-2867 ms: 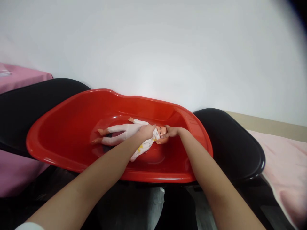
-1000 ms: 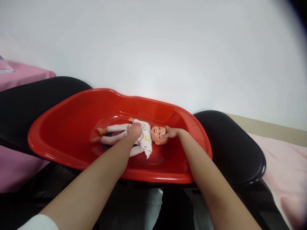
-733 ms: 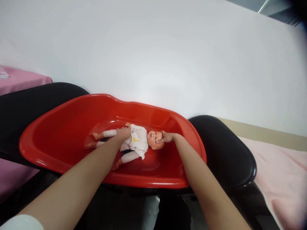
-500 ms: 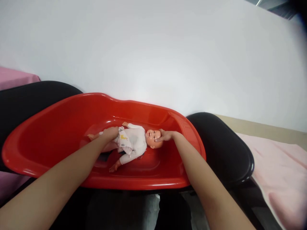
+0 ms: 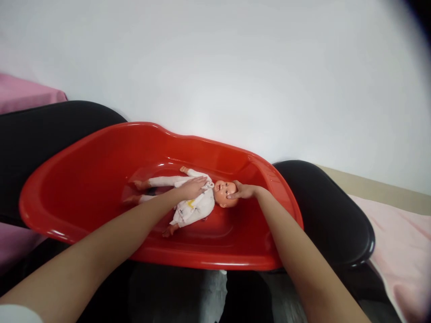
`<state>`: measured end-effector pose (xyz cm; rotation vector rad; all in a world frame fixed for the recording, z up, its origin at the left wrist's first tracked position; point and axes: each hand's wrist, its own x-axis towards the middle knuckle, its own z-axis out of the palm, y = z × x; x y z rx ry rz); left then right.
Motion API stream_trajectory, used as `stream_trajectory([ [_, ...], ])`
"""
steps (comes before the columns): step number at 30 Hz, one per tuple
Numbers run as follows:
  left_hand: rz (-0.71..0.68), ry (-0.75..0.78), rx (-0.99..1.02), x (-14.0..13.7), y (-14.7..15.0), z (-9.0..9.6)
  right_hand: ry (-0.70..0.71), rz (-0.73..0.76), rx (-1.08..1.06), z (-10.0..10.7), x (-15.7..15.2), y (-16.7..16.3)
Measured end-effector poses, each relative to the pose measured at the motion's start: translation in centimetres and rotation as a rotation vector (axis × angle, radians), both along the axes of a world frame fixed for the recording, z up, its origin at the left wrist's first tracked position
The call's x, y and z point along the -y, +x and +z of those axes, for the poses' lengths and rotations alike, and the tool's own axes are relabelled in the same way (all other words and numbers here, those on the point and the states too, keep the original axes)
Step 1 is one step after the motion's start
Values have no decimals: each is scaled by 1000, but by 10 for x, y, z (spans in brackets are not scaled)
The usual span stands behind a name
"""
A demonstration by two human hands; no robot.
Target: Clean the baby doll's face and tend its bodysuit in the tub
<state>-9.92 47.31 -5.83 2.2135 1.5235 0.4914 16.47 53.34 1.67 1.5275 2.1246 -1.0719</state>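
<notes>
Glossy baby bathtub [image 5: 215,261] | round-headed doll [image 5: 223,193], clasped by right hand [image 5: 245,191] | left hand [image 5: 193,187] on printed cloth [image 5: 188,210], grip indiscernible

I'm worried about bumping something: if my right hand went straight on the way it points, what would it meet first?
The doll's head: your right hand lies against it. Beyond, roughly in line, come the doll's white clothing and your left hand, though depth is unclear.
</notes>
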Motion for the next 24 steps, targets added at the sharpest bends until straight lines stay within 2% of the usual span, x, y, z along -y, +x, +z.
stream_trajectory([
  [3, -32, 43, -74, -3, -9, -17, -6, 0, -3, 1, 1, -1],
  [9, 220, -16, -148, -9, -43, -21, 5, -7, 9, 7, 6, -3],
  [14, 374, -54, -210, -14, -72, -27, -10, -3, -12, 9, 6, -1],
  [19, 651, -147, -285, -9, -87, -23, -3, 12, -18, 2, 0, 3],
  [24, 919, -262, -227, -5, -97, -18, -10, 7, -13, -3, -5, 5],
])
